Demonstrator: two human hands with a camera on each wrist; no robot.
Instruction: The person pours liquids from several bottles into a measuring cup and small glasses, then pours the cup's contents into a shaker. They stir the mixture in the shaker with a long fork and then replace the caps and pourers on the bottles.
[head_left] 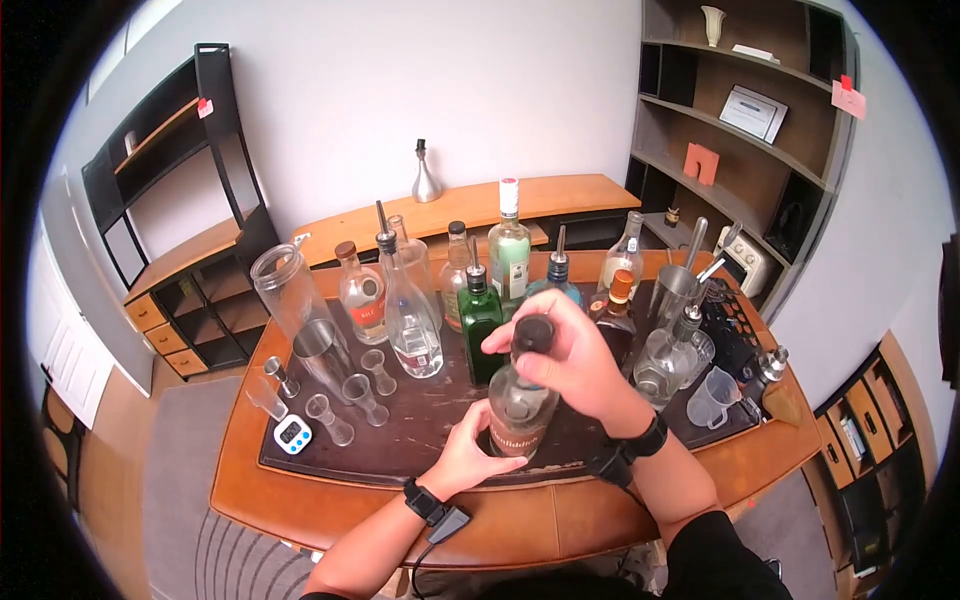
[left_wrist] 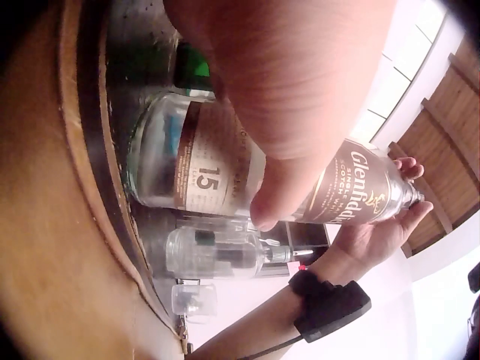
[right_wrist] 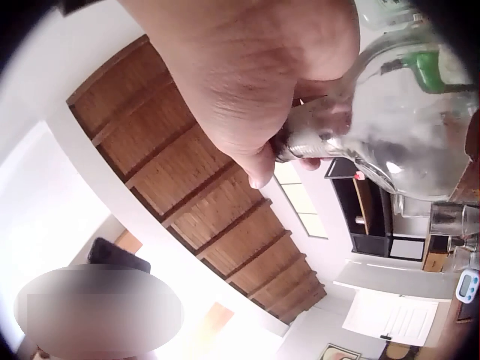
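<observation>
Clear glass meets two bare hands in the head view: a whisky bottle [head_left: 520,412] is upright at the near edge of a leather-topped bench [head_left: 600,520], the left hand [head_left: 472,446] wrapped round its lower body, the right hand [head_left: 562,350] curled about its dark cap [head_left: 534,333]. In the left-wrist view, a thumb crosses the Glenfiddich bottle above the label [left_wrist: 206,169] marked 15. In the right-wrist view, fingers close round the neck's top, partly hiding it.

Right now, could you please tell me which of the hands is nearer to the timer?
Left: the left hand holds the bottle low, right of the timer; the right hand is at the bottle's top, farther right.
</observation>
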